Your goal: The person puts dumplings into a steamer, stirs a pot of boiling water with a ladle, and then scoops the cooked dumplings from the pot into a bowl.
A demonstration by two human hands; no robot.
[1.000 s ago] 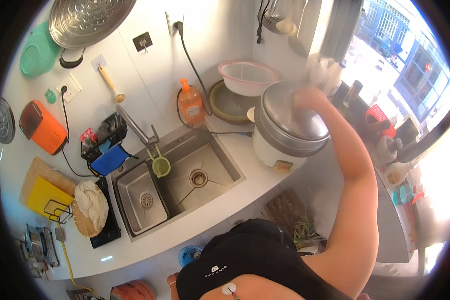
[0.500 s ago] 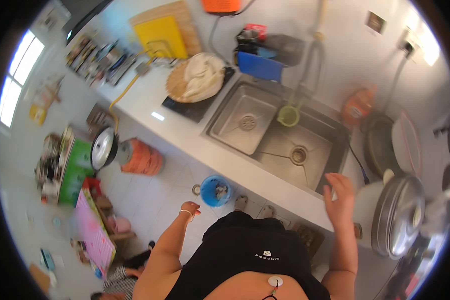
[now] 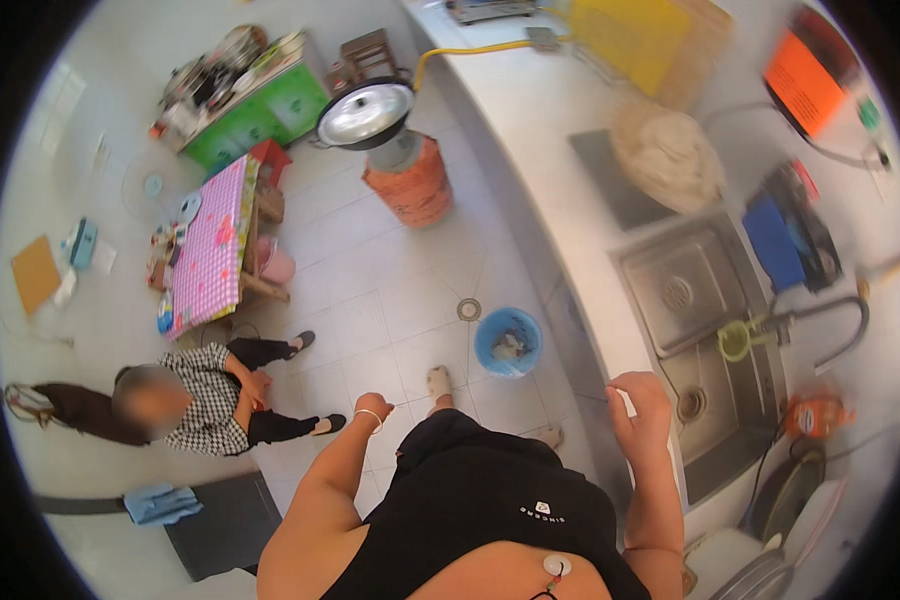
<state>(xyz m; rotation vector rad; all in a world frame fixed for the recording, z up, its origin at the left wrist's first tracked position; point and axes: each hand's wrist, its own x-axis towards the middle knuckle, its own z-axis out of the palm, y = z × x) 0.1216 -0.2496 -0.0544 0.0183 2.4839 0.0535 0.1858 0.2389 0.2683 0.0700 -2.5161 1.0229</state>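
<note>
Head view: your right hand (image 3: 642,415), empty, grip spread, is at the worktop (image 3: 540,150) edge, contact unclear; left hand (image 3: 374,408) hangs, can't tell its grip. Blue bucket (image 3: 500,322) on floor (image 3: 340,320) ahead, near sink (image 3: 715,265), likely for scraps.

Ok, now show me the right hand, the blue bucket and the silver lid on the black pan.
Right hand (image 3: 646,422): head view, middle of the hand.
Blue bucket (image 3: 483,343): head view, wall on its left side.
Silver lid (image 3: 363,118): head view, its top surface.
</note>
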